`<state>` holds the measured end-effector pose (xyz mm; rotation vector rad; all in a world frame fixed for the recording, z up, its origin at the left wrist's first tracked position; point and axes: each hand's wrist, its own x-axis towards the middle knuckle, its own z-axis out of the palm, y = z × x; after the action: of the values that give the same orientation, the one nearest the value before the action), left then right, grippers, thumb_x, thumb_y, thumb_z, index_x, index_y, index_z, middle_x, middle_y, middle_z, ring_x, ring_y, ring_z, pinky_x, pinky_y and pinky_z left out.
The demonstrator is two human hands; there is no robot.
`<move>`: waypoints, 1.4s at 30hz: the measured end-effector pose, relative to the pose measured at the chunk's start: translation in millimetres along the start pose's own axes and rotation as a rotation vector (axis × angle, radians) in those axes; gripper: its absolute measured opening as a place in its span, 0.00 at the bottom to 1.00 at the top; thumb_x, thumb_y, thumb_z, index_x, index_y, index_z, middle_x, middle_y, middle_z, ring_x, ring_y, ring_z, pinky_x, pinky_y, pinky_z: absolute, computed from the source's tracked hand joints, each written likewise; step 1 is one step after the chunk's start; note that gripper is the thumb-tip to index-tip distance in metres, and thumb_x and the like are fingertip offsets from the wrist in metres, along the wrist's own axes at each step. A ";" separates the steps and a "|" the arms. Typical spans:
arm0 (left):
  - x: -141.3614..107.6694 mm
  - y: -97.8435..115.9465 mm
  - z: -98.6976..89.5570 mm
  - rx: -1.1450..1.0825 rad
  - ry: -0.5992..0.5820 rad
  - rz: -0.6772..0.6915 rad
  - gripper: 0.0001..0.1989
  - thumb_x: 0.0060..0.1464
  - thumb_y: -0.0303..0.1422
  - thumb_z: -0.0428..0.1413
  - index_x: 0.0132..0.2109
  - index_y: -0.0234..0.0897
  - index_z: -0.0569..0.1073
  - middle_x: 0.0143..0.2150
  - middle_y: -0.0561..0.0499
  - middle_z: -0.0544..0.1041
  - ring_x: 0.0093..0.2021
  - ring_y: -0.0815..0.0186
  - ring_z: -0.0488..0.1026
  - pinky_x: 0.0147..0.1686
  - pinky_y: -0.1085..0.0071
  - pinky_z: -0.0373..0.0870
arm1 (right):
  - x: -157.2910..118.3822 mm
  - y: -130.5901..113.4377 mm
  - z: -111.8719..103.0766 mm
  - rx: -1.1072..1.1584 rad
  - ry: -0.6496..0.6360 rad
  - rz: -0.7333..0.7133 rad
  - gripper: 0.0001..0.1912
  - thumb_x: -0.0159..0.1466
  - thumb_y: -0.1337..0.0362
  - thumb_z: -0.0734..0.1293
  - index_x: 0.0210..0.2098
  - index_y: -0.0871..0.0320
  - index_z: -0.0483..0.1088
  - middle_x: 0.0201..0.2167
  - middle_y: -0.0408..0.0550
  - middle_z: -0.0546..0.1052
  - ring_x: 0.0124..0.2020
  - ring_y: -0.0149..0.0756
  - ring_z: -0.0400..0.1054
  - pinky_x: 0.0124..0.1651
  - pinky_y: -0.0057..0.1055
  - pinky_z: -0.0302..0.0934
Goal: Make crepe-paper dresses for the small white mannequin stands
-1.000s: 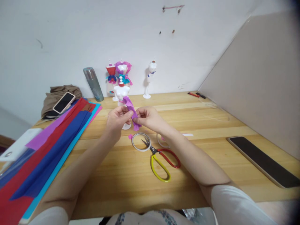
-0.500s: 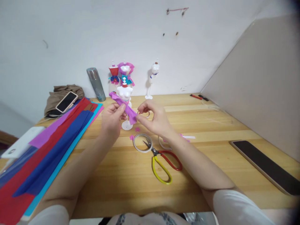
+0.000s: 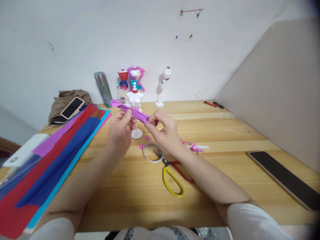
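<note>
A folded strip of purple paper (image 3: 138, 115) is stretched between both hands, slanting down to the right. My left hand (image 3: 121, 128) pinches it near its middle, and its left end sticks out past the fingers. At its right end my right hand (image 3: 163, 128) grips it between thumb and fingers. Just behind the strip stands a small white mannequin (image 3: 135, 99) with a red neck band, partly hidden by paper and hands. Below the hands lie a roll of tape (image 3: 153, 153) and scissors (image 3: 173, 181) with one yellow and one red handle.
Coloured paper sheets (image 3: 62, 160) and a phone on brown cloth (image 3: 72, 108) are at the left. A flask (image 3: 103, 89), two dressed mannequins (image 3: 128, 80) and another mannequin (image 3: 167, 78) stand by the wall. Pink scraps (image 3: 195, 147) lie right of centre; a dark phone (image 3: 285, 178) is far right.
The purple strip now lies flatter and reaches further left past my left hand. My right hand has shifted slightly right, its fingers now closed on the strip's end. The view has moved slightly.
</note>
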<state>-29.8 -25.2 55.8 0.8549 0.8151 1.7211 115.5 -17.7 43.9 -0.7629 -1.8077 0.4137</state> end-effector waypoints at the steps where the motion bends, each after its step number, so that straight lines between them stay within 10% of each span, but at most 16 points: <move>1: 0.1 0.7 -0.1 -0.011 -0.001 -0.005 0.13 0.52 0.33 0.65 0.27 0.36 0.69 0.20 0.57 0.70 0.19 0.77 0.65 0.18 0.81 0.60 | 0.7 -0.3 -0.4 0.042 0.000 0.025 0.11 0.64 0.63 0.66 0.26 0.55 0.64 0.24 0.41 0.67 0.28 0.32 0.60 0.35 0.32 0.57; 14: 0.5 8.6 7.2 -0.160 0.072 -0.126 0.11 0.60 0.24 0.58 0.29 0.34 0.70 0.23 0.56 0.76 0.26 0.77 0.77 0.27 0.86 0.70 | 6.5 9.8 2.5 0.200 0.009 0.155 0.08 0.56 0.62 0.70 0.25 0.56 0.66 0.27 0.43 0.71 0.31 0.33 0.65 0.37 0.34 0.61; 21: -3.2 2.0 5.7 -0.141 0.015 -0.135 0.09 0.59 0.25 0.59 0.30 0.33 0.72 0.26 0.53 0.78 0.27 0.75 0.77 0.29 0.83 0.72 | 4.7 5.0 0.4 0.178 -0.066 0.123 0.33 0.53 0.58 0.74 0.56 0.53 0.65 0.56 0.55 0.73 0.54 0.47 0.69 0.52 0.45 0.64; 31: -4.1 -5.5 3.1 -0.117 -0.072 -0.124 0.08 0.54 0.27 0.63 0.31 0.33 0.71 0.25 0.55 0.78 0.26 0.76 0.76 0.25 0.84 0.69 | 5.0 6.5 2.3 0.416 -0.117 0.304 0.11 0.59 0.59 0.69 0.38 0.58 0.76 0.37 0.48 0.81 0.40 0.38 0.75 0.47 0.37 0.66; 42: -3.2 -1.4 9.0 -0.114 0.016 -0.139 0.12 0.57 0.23 0.61 0.26 0.34 0.71 0.22 0.56 0.76 0.22 0.77 0.74 0.25 0.84 0.70 | 7.6 16.4 6.7 0.536 -0.075 0.418 0.12 0.55 0.55 0.72 0.26 0.58 0.72 0.22 0.43 0.75 0.25 0.31 0.68 0.34 0.32 0.65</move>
<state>-20.8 -26.8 58.8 0.6925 0.7613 1.6370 112.6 0.1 36.9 -0.7411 -1.4917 1.1598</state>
